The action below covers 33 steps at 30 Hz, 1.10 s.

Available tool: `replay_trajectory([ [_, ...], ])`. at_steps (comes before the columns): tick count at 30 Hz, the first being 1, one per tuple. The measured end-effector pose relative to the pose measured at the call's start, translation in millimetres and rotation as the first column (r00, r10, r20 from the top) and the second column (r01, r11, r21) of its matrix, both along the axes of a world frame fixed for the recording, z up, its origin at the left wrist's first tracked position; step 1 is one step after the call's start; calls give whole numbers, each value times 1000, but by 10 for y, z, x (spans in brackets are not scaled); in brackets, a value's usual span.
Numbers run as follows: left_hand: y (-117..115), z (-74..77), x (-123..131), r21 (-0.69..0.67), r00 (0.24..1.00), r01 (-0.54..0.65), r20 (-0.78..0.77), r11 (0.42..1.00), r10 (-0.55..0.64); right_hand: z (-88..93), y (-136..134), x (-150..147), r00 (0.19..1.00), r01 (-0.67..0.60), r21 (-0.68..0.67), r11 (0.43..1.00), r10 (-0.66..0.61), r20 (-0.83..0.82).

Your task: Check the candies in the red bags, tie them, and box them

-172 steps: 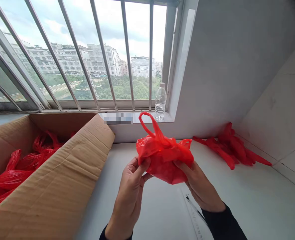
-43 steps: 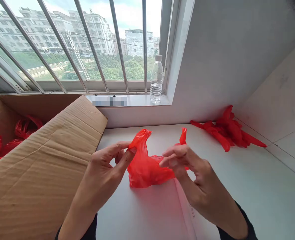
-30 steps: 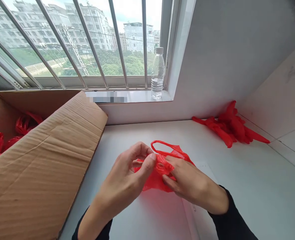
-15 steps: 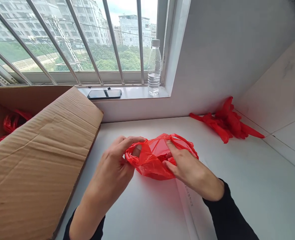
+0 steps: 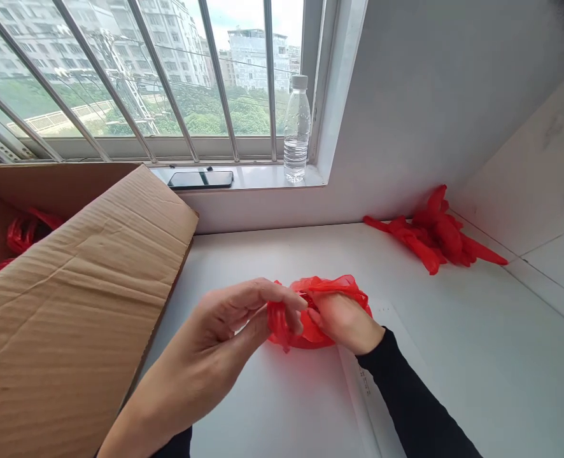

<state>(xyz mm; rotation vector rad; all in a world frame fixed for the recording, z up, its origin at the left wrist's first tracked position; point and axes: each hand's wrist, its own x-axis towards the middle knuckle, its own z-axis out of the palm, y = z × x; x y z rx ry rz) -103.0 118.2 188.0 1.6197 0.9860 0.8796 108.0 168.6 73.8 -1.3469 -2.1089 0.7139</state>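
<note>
A thin red plastic bag (image 5: 330, 284) lies crumpled above the white table, its mouth toward my hands. At its left end, my left hand (image 5: 237, 324) has thumb and fingers closed around a bunched part of the bag. My right hand (image 5: 346, 318) reaches down into the bag's opening. Red film covers most of its fingers, so their grip is hidden.
An open cardboard box (image 5: 86, 280) at the left contains red plastic bundles (image 5: 21, 234). Another crumpled red bag (image 5: 442, 232) lies by the wall. A phone (image 5: 200, 179) and a water bottle (image 5: 296, 130) rest on the sill. White sheeting (image 5: 358, 394) lies on the table (image 5: 272, 407).
My right hand has gone deeper into the bag. My left hand has moved right and down and now pinches a gathered bunch. The bag's mouth looks narrower.
</note>
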Motion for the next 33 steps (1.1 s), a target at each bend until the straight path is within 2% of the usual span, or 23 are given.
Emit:
replay_trajectory([
  [2, -4, 2, 12, -48, 999, 33, 3, 998, -33, -76, 52, 5, 998, 16, -16, 1000, -15, 55],
  [5, 0, -17, 9, -46, 998, -59, 16, 997, 60, -84, 87, 20, 994, 70, -21, 997, -68, 84],
  [9, -10, -41, -16, -35, 988, -155, 18, 987, 156, 136, 50, 14, 997, 77, -43, 996, -76, 32],
  [12, -13, -39, -37, -55, 979, -201, 14, 978, 202, 316, 0, -2, 994, 23, -167, 986, -40, -98],
  [15, -13, -9, -49, -82, 973, -220, 60, 972, 225, 403, -30, -10, 985, 12, -309, 951, -64, -160],
  [18, -31, 28, -65, -136, 966, -212, 121, 968, 228, 423, -37, -4, 975, 1, -363, 932, -81, -206],
  [23, -69, 46, -125, -126, 966, -218, 117, 968, 232, 438, -29, 11, 936, -196, -458, 867, 26, -352],
  [28, -89, 61, -154, -111, 949, -285, 108, 952, 297, 427, -10, 18, 944, -189, -479, 857, 24, -330],
  [33, -95, 81, -120, -137, 923, -351, 117, 926, 367, 380, -5, 38, 928, -245, -506, 827, 48, -370],
])
